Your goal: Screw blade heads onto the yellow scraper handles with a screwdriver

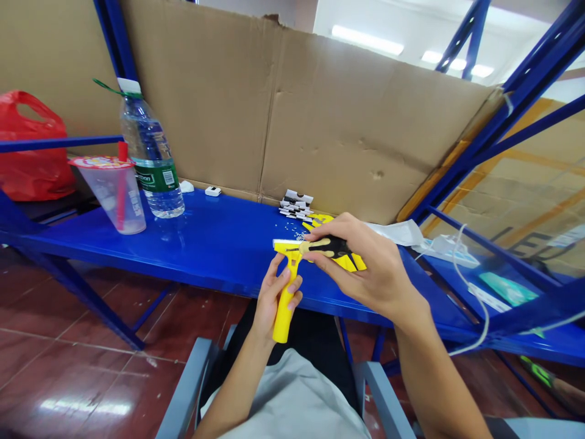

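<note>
My left hand [269, 297] is wrapped round the handle of a yellow scraper-like tool [284, 311], held upright over the table's front edge with its wide head at the top. A pale strip runs along that head. My right hand [377, 268] grips a screwdriver [333, 246] with a black and cream handle. Its shaft lies sideways across the scraper's head, and whether the tip sits in a screw is too small to tell. Behind the head, small metal screws [299, 236] lie scattered. More yellow pieces [350, 263] rest on the table, partly hidden by my right hand.
The blue table [219, 244] carries a stack of small black-and-white pieces [296, 205], a water bottle [155, 164] and a plastic cup [109, 198] with a red straw. Cardboard [320, 122] stands behind. A white cable [479, 305] hangs at the right.
</note>
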Demonstrator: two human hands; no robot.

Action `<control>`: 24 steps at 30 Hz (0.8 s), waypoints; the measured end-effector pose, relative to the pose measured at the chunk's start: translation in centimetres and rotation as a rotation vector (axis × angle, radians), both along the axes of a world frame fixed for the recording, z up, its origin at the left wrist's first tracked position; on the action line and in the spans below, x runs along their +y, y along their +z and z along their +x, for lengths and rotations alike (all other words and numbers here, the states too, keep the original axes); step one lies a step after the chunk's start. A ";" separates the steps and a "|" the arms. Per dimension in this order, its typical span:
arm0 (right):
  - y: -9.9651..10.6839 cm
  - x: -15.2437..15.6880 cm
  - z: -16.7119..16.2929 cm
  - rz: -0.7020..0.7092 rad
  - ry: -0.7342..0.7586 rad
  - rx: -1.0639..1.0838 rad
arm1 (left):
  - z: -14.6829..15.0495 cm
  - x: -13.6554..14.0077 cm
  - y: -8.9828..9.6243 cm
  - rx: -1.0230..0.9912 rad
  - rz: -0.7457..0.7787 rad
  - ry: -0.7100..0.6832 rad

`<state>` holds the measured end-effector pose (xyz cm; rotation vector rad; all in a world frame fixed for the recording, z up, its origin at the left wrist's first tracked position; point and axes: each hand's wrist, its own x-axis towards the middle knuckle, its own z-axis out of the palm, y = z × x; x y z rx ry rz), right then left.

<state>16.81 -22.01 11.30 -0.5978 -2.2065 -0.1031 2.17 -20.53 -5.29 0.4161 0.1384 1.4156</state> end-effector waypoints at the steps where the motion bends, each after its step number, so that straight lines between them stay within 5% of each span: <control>1: 0.0 -0.1 0.0 -0.003 -0.021 -0.006 | 0.0 0.0 0.0 0.002 -0.003 -0.002; 11: -0.4 0.4 1.1 -0.005 -0.123 0.048 | 0.1 0.1 -0.1 0.028 0.019 0.005; 24: -1.6 1.7 2.2 -0.143 -0.028 0.161 | 0.3 -0.1 0.0 0.048 0.006 0.038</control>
